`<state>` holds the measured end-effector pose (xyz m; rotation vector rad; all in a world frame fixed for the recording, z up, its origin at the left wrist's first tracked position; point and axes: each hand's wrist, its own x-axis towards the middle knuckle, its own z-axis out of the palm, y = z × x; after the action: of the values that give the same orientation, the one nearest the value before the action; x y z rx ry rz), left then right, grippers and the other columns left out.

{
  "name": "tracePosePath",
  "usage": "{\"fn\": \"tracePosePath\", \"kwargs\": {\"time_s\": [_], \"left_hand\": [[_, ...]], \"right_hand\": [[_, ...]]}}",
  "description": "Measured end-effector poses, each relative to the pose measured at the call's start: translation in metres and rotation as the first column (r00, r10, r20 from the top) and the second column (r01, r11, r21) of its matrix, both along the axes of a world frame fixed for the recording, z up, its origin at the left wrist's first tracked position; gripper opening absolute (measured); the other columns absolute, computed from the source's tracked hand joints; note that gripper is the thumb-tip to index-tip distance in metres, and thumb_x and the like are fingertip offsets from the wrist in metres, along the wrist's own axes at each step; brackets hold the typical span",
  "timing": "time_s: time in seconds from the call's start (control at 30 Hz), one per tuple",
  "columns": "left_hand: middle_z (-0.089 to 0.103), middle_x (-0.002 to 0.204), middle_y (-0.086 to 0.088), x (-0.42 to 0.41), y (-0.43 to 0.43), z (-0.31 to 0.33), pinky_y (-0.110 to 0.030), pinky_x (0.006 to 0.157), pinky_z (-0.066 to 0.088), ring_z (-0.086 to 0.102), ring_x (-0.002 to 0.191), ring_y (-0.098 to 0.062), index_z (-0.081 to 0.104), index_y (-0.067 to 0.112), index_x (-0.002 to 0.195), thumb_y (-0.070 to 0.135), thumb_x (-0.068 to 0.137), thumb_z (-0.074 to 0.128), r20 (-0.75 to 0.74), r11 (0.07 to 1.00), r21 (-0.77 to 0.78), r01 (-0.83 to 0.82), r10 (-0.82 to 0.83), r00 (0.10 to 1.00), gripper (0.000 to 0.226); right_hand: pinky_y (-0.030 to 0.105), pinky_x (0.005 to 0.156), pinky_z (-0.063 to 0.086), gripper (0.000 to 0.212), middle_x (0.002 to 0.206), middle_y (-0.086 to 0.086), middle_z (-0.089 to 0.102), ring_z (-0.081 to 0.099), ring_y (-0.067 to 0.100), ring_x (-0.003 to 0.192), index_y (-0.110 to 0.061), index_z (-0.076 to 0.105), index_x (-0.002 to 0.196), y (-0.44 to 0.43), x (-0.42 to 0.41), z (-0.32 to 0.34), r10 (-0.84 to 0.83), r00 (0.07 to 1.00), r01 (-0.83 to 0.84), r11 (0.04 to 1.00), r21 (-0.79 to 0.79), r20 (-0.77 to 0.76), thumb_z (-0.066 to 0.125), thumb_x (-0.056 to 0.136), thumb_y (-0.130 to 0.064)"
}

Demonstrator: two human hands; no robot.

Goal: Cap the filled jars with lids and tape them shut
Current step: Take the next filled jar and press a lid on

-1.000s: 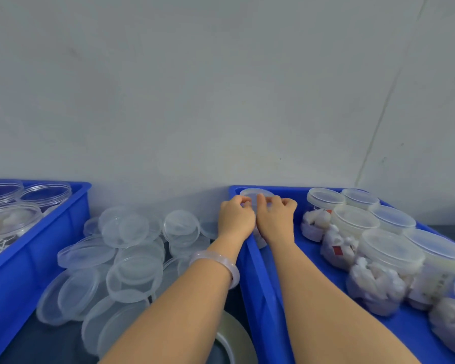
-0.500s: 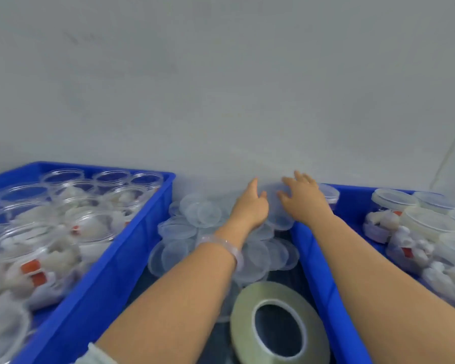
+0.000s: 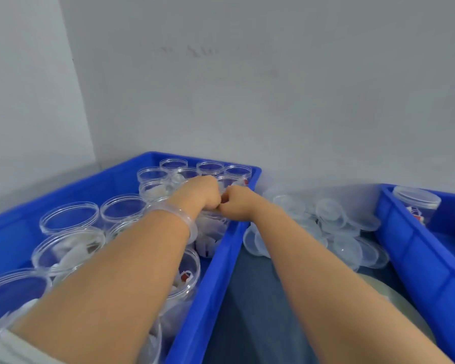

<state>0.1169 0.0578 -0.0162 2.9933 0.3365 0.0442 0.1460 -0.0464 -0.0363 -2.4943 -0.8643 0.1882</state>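
Note:
Several open clear jars (image 3: 71,219), filled with white and red pieces, stand in the left blue bin (image 3: 216,274). My left hand (image 3: 200,193) and my right hand (image 3: 238,203) meet knuckle to knuckle over one filled jar (image 3: 210,232) by the bin's right wall. Both hands are curled round its top, and their fingertips are hidden. A heap of clear lids (image 3: 334,219) lies on the table between the bins. Behind my right forearm, part of the tape roll (image 3: 394,298) shows.
The right blue bin (image 3: 405,248) holds a capped jar (image 3: 415,203) at its far corner. A grey wall rises close behind both bins. A strip of dark table (image 3: 247,311) runs between the bins under my right arm.
The view has swung left. Both hands left the right bin's capped jar, passed over the lid heap, and now close on a jar in the left bin.

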Motion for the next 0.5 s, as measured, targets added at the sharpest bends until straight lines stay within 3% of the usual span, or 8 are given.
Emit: {"fn": "tracePosePath", "kwargs": {"time_s": [0.13, 0.23, 0.3, 0.37, 0.43, 0.5], "left_hand": [[0.066, 0.111, -0.006, -0.004, 0.004, -0.006, -0.036, 0.087, 0.052, 0.062, 0.099, -0.023, 0.066, 0.013, 0.113, 0.005, 0.084, 0.061, 0.070, 0.997, -0.075, -0.020, 0.026, 0.997, 0.030], [0.065, 0.114, -0.006, -0.009, -0.003, -0.011, -0.037, 0.086, 0.049, 0.060, 0.102, -0.024, 0.065, 0.017, 0.110, 0.009, 0.085, 0.061, 0.247, 0.991, -0.126, -0.034, 0.064, 0.967, 0.027], [0.062, 0.120, -0.008, -0.011, -0.007, -0.001, -0.037, 0.091, 0.047, 0.058, 0.108, -0.027, 0.065, 0.018, 0.110, 0.009, 0.084, 0.060, 0.442, 0.958, -0.285, 0.013, 0.120, 0.889, 0.028], [0.059, 0.121, -0.010, -0.012, -0.012, 0.021, -0.028, 0.089, 0.045, 0.058, 0.108, -0.026, 0.065, 0.016, 0.111, 0.005, 0.081, 0.058, 0.587, 0.848, -0.511, 0.140, 0.225, 0.778, 0.032], [0.061, 0.114, -0.008, -0.016, -0.022, 0.050, -0.025, 0.084, 0.043, 0.059, 0.106, -0.025, 0.065, 0.014, 0.108, 0.007, 0.081, 0.055, 0.636, 0.620, -0.718, 0.317, 0.399, 0.660, 0.030], [0.063, 0.095, -0.006, -0.024, -0.042, 0.069, -0.030, 0.083, 0.045, 0.059, 0.096, -0.028, 0.066, 0.015, 0.087, 0.022, 0.081, 0.054, 0.597, 0.392, -0.802, 0.451, 0.502, 0.626, 0.015]], "right_hand": [[0.031, 0.062, 0.044, 0.049, 0.063, -0.001, 0.055, 0.051, 0.015, 0.062, -0.015, 0.056, 0.061, -0.001, -0.006, -0.008, -0.058, 0.998, 0.058, 0.995, -0.078, 0.006, 0.066, 0.074, -0.061], [0.037, 0.061, 0.047, 0.042, 0.056, 0.000, 0.053, 0.049, 0.016, 0.057, -0.013, 0.055, 0.056, -0.003, -0.013, -0.011, -0.083, 0.989, 0.079, 0.996, 0.039, 0.120, 0.071, 0.073, -0.049], [0.037, 0.062, 0.048, 0.034, 0.057, 0.001, 0.055, 0.049, 0.016, 0.057, -0.011, 0.058, 0.058, -0.007, -0.019, -0.005, -0.133, 0.975, 0.086, 0.965, 0.246, 0.180, 0.072, 0.075, -0.037], [0.028, 0.057, 0.042, 0.037, 0.053, -0.002, 0.052, 0.045, 0.010, 0.053, -0.011, 0.055, 0.053, -0.014, -0.024, 0.012, -0.205, 0.956, 0.081, 0.871, 0.484, 0.208, 0.075, 0.075, -0.032], [0.020, 0.054, 0.033, 0.047, 0.051, -0.007, 0.043, 0.043, 0.006, 0.053, -0.019, 0.044, 0.047, -0.029, -0.033, 0.035, -0.297, 0.921, 0.067, 0.758, 0.649, 0.251, 0.078, 0.075, -0.034], [0.023, 0.061, 0.037, 0.046, 0.058, 0.000, 0.049, 0.055, 0.014, 0.068, -0.014, 0.046, 0.050, -0.053, -0.046, 0.051, -0.346, 0.892, 0.030, 0.685, 0.728, 0.289, 0.080, 0.073, -0.035]]}}
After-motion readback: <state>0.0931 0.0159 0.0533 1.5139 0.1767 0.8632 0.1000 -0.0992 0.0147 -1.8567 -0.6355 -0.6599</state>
